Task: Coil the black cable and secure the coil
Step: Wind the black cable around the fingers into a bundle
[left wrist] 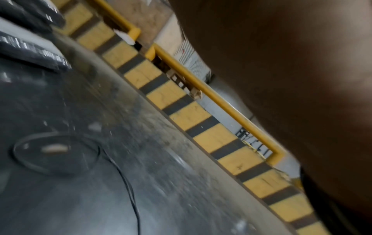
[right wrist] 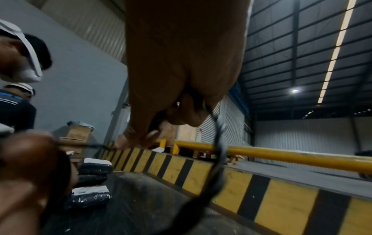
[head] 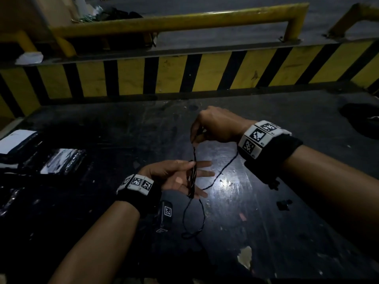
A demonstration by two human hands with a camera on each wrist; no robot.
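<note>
My left hand (head: 178, 178) lies palm up over the dark table (head: 266, 201) with its fingers straight. Several turns of the thin black cable (head: 192, 177) are wound across those fingers, and the thumb presses the coil against the forefinger. My right hand (head: 194, 140) hovers just above and pinches the cable, which runs taut down to the coil. A loose strand (head: 221, 173) sags under the right wrist and a loop (head: 194, 220) lies on the table. In the right wrist view the cable (right wrist: 219, 159) hangs from the curled fingers (right wrist: 181, 114). A trailing cable strand (left wrist: 130, 190) shows in the left wrist view.
Black wrapped packages (head: 61, 160) and a white sheet (head: 16, 140) lie at the table's left. A small tagged black device (head: 166, 214) sits by my left wrist. A dark heap (head: 361, 119) is at the right edge. A yellow-black striped barrier (head: 184, 72) and yellow rail (head: 184, 19) stand behind.
</note>
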